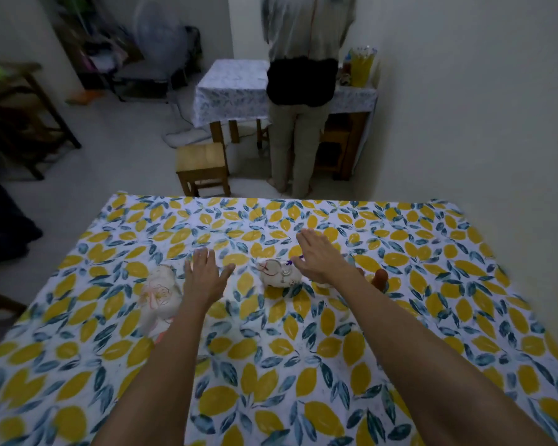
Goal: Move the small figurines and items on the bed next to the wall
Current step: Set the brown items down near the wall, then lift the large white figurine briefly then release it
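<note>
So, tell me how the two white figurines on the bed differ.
The left white figurine is larger, blurred, with pinkish-orange markings, beside the left hand. The middle white figurine is smaller, rounder, with red lines, partly under the right hand. Both rest on the lemon-print sheet, ungrasped.

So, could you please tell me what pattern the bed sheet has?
The bed sheet is white with yellow lemons and blue-green leaves, seen in the head view.

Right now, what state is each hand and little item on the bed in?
Left hand: open, flat, holding nothing.
Right hand: open, fingers spread, holding nothing.
White figurine: standing on the bed, untouched.
Pale figurine: lying on the sheet.
Brown item: upright, partly hidden.
</note>
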Demonstrator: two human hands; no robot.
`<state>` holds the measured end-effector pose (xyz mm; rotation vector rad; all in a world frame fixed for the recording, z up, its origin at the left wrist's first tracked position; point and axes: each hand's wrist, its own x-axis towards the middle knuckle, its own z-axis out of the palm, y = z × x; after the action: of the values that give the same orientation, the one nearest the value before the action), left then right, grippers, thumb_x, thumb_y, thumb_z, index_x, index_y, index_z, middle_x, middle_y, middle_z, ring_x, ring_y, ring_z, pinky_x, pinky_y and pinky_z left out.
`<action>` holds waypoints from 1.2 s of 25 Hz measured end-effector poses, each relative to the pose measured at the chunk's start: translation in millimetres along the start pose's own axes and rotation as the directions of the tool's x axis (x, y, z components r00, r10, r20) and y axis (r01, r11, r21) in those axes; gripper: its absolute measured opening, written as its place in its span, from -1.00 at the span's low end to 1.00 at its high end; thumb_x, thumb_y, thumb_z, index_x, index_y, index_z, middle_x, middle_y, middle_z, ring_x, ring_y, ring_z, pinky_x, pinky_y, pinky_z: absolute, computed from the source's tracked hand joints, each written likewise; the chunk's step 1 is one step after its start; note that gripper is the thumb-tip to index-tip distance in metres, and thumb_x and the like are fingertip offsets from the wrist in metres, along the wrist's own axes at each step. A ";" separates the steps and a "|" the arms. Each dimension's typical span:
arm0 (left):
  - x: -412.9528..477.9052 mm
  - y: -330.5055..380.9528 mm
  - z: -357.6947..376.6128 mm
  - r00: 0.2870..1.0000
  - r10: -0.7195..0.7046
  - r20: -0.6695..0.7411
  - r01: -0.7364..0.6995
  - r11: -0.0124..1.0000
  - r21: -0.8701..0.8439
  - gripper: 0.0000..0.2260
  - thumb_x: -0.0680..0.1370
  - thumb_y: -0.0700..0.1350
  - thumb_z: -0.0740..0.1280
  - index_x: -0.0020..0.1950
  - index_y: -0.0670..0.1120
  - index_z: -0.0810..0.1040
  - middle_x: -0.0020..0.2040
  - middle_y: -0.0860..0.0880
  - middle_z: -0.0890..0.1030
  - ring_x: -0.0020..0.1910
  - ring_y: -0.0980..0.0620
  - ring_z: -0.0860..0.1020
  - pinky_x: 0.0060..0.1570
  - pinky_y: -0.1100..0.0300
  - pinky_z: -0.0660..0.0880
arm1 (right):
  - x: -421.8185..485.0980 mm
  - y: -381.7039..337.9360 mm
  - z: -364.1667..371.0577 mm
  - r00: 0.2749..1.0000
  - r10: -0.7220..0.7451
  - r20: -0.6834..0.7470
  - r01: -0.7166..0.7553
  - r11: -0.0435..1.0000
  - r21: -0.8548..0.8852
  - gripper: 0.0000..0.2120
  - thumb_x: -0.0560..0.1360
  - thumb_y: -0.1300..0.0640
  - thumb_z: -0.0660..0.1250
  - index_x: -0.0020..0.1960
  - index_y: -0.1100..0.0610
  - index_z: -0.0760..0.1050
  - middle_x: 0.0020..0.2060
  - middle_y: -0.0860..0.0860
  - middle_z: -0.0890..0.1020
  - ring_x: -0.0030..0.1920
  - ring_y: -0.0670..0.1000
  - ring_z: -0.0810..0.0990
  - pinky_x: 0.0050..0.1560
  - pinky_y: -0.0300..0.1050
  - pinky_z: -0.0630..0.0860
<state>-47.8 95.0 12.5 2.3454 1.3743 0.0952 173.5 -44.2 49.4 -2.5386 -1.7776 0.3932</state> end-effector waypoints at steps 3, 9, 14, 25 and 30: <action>-23.4 -36.8 -30.6 0.997 -0.072 -0.008 0.072 0.994 0.076 -0.34 0.61 0.21 0.00 0.56 -0.19 -0.01 0.61 -0.16 -0.07 0.59 -0.12 -0.12 0.57 -0.13 -0.14 | 15.8 -54.0 -10.1 0.995 -0.077 0.063 0.079 0.997 -0.026 -0.36 0.65 -0.11 -0.05 0.56 0.24 -0.13 0.58 0.15 -0.08 0.58 0.12 -0.13 0.58 0.11 -0.12; -54.1 -126.9 -59.3 0.964 -0.264 -0.038 0.266 0.960 0.090 -0.34 0.61 0.21 -0.02 0.55 -0.22 0.03 0.60 -0.18 -0.01 0.59 -0.13 -0.07 0.57 -0.13 -0.06 | 38.1 -173.6 21.5 0.959 -0.237 0.154 0.235 0.972 0.030 -0.37 0.67 -0.10 -0.06 0.56 0.27 -0.13 0.58 0.18 -0.09 0.58 0.14 -0.13 0.58 0.12 -0.10; -46.3 -166.6 -45.1 0.942 -0.316 0.115 0.326 0.941 -0.087 -0.31 0.60 0.24 0.00 0.48 -0.30 0.19 0.51 -0.30 0.23 0.50 -0.20 0.24 0.44 -0.12 0.26 | 56.4 -247.9 75.8 0.968 -0.131 0.214 0.065 0.955 0.290 -0.47 0.66 -0.01 0.00 0.51 0.29 0.06 0.50 0.32 0.15 0.49 0.28 0.17 0.48 0.16 0.15; 2.1 -146.0 -44.6 0.970 -0.070 0.234 0.223 0.641 -0.734 -0.64 0.54 0.06 0.33 0.21 -0.15 0.53 0.05 -0.13 0.58 0.07 -0.14 0.58 0.06 -0.13 0.55 | 72.0 -235.7 72.3 0.989 0.106 0.104 -0.147 0.595 0.790 -0.44 0.46 -0.15 0.40 0.30 0.17 0.40 0.14 0.10 0.58 0.11 0.13 0.60 -0.04 -0.02 0.58; 30.6 -104.4 -53.8 0.983 0.171 0.068 -0.040 0.559 -0.828 -0.45 0.49 -0.13 0.44 0.42 -0.07 0.31 0.23 -0.07 0.50 0.17 -0.08 0.53 0.03 0.14 0.55 | 73.3 -196.1 37.8 0.980 0.154 -0.130 0.025 0.547 0.837 -0.35 0.38 0.12 0.51 0.39 0.12 0.31 0.22 0.08 0.57 0.16 0.07 0.60 0.10 0.06 0.63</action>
<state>-131.9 182.4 16.5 1.5625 0.8167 0.4935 8.0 88.0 29.5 -1.8338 -1.0098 0.7538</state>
